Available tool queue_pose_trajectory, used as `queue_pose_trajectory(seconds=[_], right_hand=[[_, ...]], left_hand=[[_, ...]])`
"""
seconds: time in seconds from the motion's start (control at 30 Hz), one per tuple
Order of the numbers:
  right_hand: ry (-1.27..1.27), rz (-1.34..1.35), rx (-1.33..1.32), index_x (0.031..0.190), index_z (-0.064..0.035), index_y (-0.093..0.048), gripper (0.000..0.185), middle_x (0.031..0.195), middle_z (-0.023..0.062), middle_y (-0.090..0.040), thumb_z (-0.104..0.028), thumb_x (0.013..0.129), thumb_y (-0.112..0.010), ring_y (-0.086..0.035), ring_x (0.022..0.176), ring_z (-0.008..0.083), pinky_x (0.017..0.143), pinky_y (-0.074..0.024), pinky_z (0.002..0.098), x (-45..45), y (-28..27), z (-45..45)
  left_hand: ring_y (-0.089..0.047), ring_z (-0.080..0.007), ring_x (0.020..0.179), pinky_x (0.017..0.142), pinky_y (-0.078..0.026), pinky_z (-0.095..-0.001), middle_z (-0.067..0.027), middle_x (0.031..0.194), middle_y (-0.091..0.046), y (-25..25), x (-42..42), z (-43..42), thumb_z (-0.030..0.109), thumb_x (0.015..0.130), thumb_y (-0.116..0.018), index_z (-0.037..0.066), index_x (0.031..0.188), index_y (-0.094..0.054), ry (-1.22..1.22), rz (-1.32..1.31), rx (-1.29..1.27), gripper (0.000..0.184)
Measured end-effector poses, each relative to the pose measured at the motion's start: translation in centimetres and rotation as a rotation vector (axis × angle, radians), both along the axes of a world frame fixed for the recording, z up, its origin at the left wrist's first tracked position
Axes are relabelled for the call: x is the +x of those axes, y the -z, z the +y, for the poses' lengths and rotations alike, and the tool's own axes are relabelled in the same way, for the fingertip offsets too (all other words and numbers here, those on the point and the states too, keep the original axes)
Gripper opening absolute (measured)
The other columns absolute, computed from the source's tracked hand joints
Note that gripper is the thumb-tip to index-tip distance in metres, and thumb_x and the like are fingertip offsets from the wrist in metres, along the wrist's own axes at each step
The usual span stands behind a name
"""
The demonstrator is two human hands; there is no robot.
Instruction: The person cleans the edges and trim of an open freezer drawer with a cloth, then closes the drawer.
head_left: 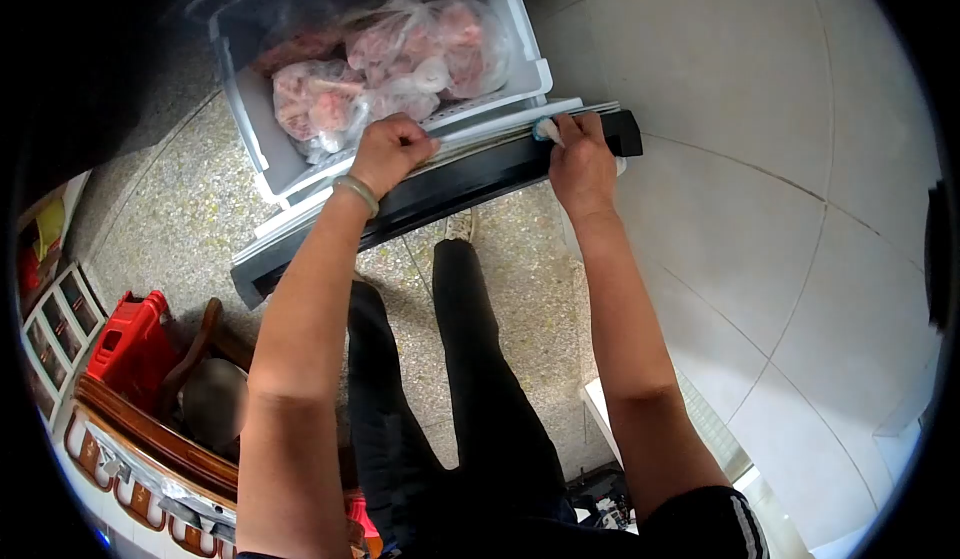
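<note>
A freezer drawer (240, 124) is pulled out, holding several clear plastic bags of frozen meat (315, 99). In front of it runs the top edge of an open door (470, 171), black outside with a pale rubber seal (490, 141) along the inner side. My left hand (393, 155), a bangle on its wrist, rests at the seal with fingers curled closed; whether it pinches the seal is hidden. Near the door's right end, my right hand (584, 164) grips a small crumpled white and blue cloth (547, 131) against the seal.
Pale tiled wall (740, 159) rises close on the right. My legs (475, 329) stand on speckled flooring right behind the door. At lower left are a red plastic container (133, 344), a wooden chair (205, 344) and a carved wooden piece of furniture (160, 449).
</note>
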State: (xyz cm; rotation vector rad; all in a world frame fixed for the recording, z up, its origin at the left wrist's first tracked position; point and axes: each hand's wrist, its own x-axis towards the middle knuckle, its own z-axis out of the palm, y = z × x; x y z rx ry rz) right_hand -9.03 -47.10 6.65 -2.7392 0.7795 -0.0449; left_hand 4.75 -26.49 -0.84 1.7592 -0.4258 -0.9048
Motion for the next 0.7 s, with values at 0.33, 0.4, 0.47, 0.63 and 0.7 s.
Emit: queue_pose_trajectory(seconds=[0.33, 0.4, 0.47, 0.63, 0.7], right_hand=[[-0.267, 0.11, 0.087, 0.093, -0.0039, -0.063, 0.026, 0.101, 0.0119, -0.056, -0.001, 0.068, -0.058, -0.059, 0.089, 0.0299, 0.073, -0.049, 0.0389, 2.5, -0.3, 6.7], [-0.297, 0.113, 0.136, 0.093, -0.0055, -0.064, 0.027, 0.101, 0.0106, -0.057, 0.0, 0.068, -0.057, -0.059, 0.091, 0.0299, 0.076, -0.0485, 0.0384, 2.9, -0.8, 8.9], [-0.371, 0.055, 0.353, 0.092, -0.0035, -0.064, 0.022, 0.097, 0.0129, -0.059, 0.001, 0.071, -0.057, -0.059, 0.088, 0.0314, 0.076, -0.0486, 0.0364, 3.0, -1.4, 10.3], [0.278, -0.225, 0.724, 0.099, -0.0033, -0.06, 0.018, 0.089, 0.0127, -0.059, -0.001, 0.083, -0.054, -0.059, 0.08, 0.0247, 0.069, -0.047, 0.0304, -2.0, -0.8, 4.4], [0.492, -0.433, 0.747, 0.095, -0.0027, -0.059, 0.015, 0.095, 0.0155, -0.057, -0.005, 0.08, -0.058, -0.056, 0.086, 0.033, 0.078, -0.0461, 0.0394, -1.6, -3.5, 2.2]], left_hand=[[-0.051, -0.0118, 0.063, 0.06, -0.043, -0.0261, -0.0057, 0.068, -0.058, -0.1, -0.1, 0.0, 0.013, 0.071, -0.073, 0.0, 0.067, -0.061, -0.012, 0.007, 0.013, 0.018], [-0.051, -0.0122, 0.063, 0.06, -0.043, -0.0264, -0.0058, 0.069, -0.058, -0.6, -0.2, 0.1, 0.012, 0.071, -0.073, 0.0, 0.067, -0.061, -0.022, -0.016, 0.036, 0.018], [-0.052, -0.0127, 0.063, 0.061, -0.043, -0.0268, -0.006, 0.069, -0.058, -0.9, -0.2, 0.0, 0.012, 0.071, -0.073, -0.001, 0.067, -0.061, -0.032, -0.044, 0.052, 0.017], [-0.053, -0.0166, 0.064, 0.061, -0.043, -0.0282, -0.0077, 0.07, -0.057, -0.8, -0.4, 0.1, 0.012, 0.071, -0.073, -0.001, 0.069, -0.061, -0.014, -0.135, 0.015, 0.018], [-0.053, -0.0175, 0.063, 0.061, -0.043, -0.0286, -0.0085, 0.07, -0.057, -0.7, -0.5, 0.1, 0.013, 0.071, -0.073, -0.001, 0.069, -0.061, -0.02, -0.127, 0.012, 0.019]])
